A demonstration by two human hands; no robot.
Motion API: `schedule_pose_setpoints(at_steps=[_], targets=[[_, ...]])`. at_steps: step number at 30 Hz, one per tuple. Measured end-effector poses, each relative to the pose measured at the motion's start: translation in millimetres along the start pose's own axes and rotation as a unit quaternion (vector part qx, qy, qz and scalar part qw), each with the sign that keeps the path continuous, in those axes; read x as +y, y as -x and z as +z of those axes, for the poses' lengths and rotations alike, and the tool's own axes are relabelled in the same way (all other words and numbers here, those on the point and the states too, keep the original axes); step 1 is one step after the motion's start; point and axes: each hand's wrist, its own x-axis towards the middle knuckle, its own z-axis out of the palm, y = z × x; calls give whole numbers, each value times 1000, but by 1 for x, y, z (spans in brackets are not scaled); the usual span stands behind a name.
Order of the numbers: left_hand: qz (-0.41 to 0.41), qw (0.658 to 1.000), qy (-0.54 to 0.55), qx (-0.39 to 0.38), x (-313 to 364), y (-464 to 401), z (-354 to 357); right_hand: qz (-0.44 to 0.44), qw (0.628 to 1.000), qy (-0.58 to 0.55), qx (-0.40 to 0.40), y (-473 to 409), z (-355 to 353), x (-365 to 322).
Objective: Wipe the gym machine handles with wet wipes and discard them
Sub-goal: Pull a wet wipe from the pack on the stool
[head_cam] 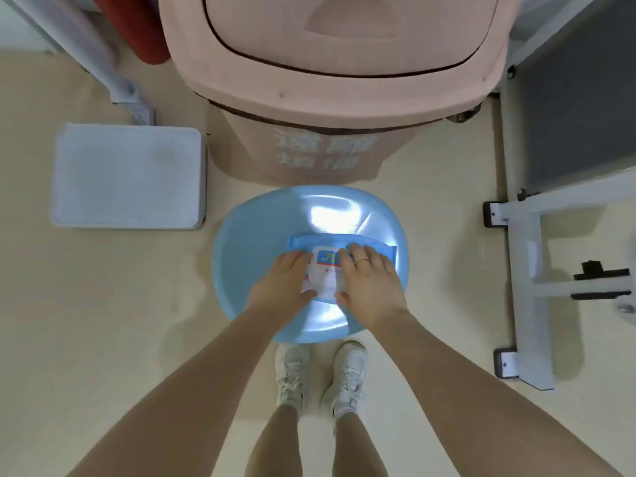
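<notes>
"75" on wipes pack (pixel 330 261), unreadable white characters on bin (pixel 320 156)

The wipes pack (pixel 340 266) lies in the basin (pixel 247 242) (bin (pixel 330 98) behind, mat (pixel 127 177) left).

One head-worn wide-angle view looks steeply down, close over the round light-blue plastic basin (pixel 241 242) at frame centre
</notes>
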Motion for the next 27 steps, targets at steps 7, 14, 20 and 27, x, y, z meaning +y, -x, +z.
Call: schedule_pose_setpoints(at_steps=[7,14,20,27], targets=[[-50,997,-38,50,0,-8,14,-81,993,45,75,-13,4,23],[-55,985,-148,75,5,12,25,-131,991,-12,37,-11,-29,34],[45,969,-171,170,-5,23,48,196,925,-293,140,-16,-18,25],[53,967,-198,150,-11,24,57,-27,964,-260,41,13,-3,10]])
